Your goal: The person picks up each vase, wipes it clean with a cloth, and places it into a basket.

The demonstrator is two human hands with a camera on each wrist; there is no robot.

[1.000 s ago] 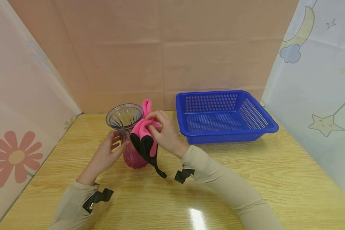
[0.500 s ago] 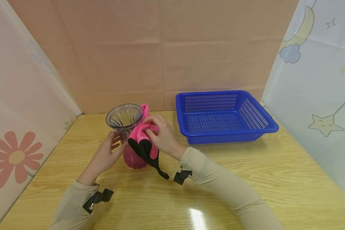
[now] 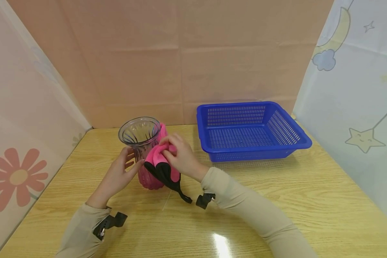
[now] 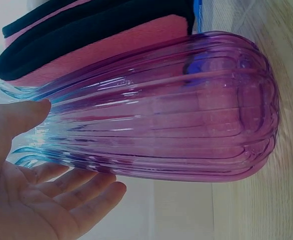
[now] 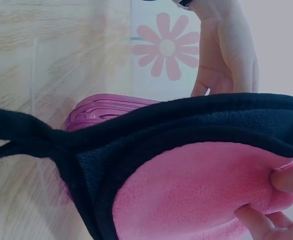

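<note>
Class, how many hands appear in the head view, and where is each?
2: the left hand at the side of the glass vase, and the right hand pinching the pink-and-black cloth.

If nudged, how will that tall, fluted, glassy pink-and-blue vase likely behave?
The vase could tip, standing tall with a flared rim. Its transparent, glass-like walls suggest fragility. Its shiny surface looks slippery, though the ridges might help grip.

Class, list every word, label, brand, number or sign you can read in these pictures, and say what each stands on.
None can be read.
The vase, cloth, basket and table show no lettering.
The flower, moon, cloud and star are wordless prints.
Any marks on the wrist straps are too small to read.
</note>
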